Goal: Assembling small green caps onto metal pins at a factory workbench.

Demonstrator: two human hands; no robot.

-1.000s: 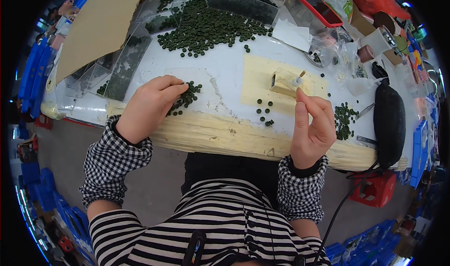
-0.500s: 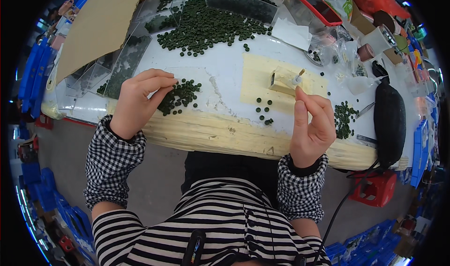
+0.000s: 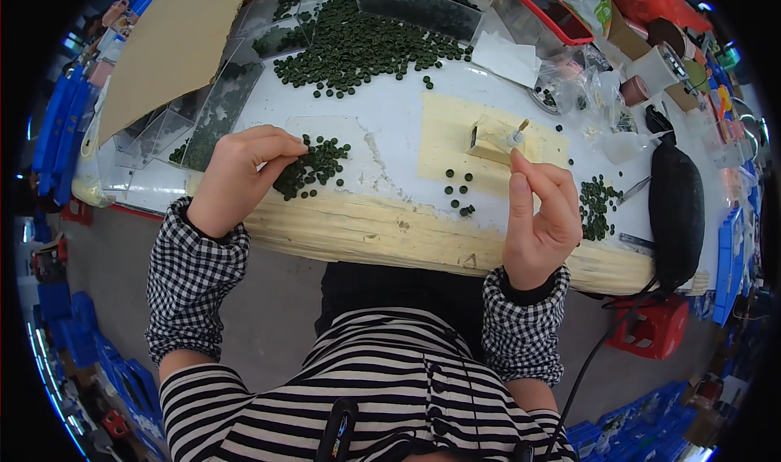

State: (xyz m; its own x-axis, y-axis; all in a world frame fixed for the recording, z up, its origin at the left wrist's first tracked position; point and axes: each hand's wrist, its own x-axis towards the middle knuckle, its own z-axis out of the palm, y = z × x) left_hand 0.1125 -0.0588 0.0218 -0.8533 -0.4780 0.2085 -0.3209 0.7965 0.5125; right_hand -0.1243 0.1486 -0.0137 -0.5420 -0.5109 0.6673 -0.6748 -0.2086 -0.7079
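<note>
Left hand (image 3: 234, 173) drawn back, baring more dark-green disc-shaped beads (image 3: 323, 163) near front edge of white surface (image 3: 392, 120); its and right hand's (image 3: 543, 222) grips narrow, closure and contents unclear.

Small coloured print, too blurred to read surely, stands on the black, rod-shaped object (image 3: 335, 431) near, left of centre.

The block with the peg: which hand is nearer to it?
Right. The right hand is just on the near side of the block; the left hand is well off to the block's left, by a small green pile.
</note>
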